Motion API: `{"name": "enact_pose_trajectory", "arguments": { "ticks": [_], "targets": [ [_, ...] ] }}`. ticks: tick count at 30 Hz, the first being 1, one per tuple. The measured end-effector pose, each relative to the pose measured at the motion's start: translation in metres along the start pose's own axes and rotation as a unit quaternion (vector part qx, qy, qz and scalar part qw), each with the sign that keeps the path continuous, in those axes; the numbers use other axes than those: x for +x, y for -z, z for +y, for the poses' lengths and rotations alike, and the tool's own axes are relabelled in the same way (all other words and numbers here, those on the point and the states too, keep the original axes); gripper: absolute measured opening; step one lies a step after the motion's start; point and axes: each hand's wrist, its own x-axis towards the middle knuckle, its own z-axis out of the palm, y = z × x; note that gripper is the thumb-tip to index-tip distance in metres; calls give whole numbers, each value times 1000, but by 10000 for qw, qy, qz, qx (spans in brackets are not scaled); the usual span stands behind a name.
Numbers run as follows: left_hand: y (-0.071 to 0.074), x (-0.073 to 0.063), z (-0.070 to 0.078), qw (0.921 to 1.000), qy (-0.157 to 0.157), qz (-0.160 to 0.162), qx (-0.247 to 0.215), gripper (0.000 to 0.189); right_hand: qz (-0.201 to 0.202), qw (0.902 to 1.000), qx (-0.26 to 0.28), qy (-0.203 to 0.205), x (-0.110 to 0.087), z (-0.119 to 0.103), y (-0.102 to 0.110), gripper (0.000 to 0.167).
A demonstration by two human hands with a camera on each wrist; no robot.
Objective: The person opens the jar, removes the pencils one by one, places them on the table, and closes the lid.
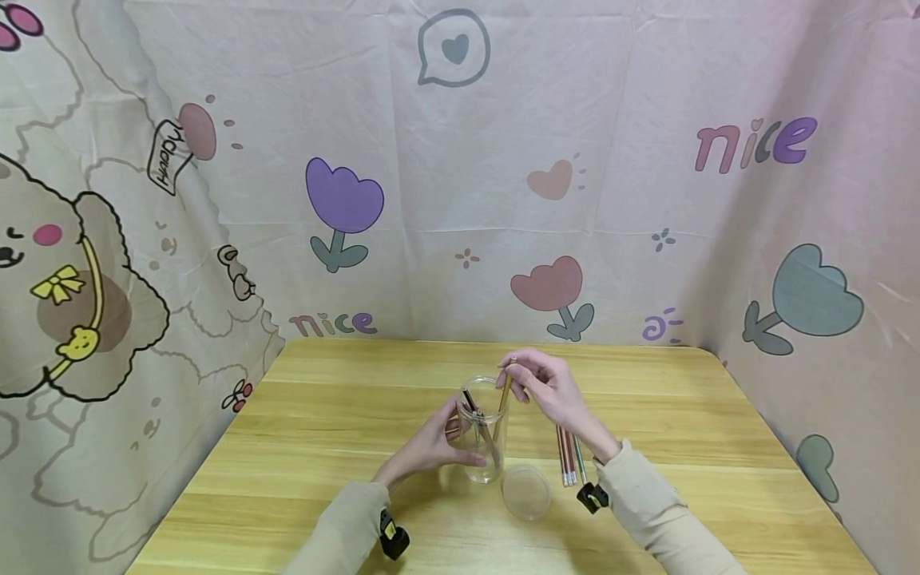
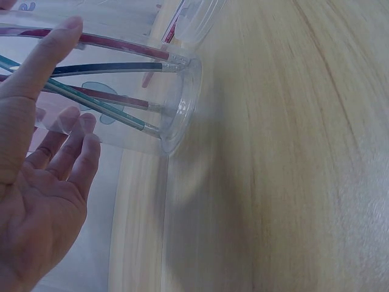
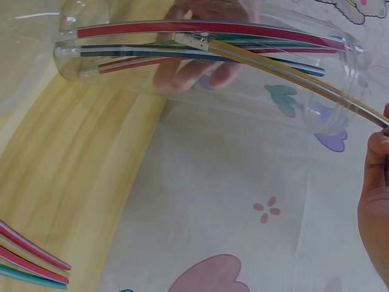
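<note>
1 yellow pencil (image 3: 304,81) slants into jar (image 3: 255,98); transparent, cylindrical

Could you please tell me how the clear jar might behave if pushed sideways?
The clear jar would probably tip if pushed high up, since it stands taller than wide. Its smooth, shiny wall may feel slippery. Once on its side, it would likely roll on its round body, and the pencils could slide out, its top being open.

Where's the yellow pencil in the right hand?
In the head view, just right of centre, the yellow pencil slants from the right hand down into the clear jar.
</note>
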Motion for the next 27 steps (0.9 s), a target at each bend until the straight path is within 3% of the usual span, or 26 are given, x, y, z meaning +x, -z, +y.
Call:
{"name": "enact_pose_trajectory", "arguments": {
  "ticks": [10,21,27],
  "targets": [
    [-1,0,1,10000,-8,-6,-9,99,218,9995,-195,-78,9,-15,9,18],
    [-1,0,2,9999,7,29,113,93,4,9998,174,-118,19,-27,24,25],
    [-1,-1,3,9998,30,55,168,87,430,9988,153,-183,27,-32,30,21]
  ]
}}
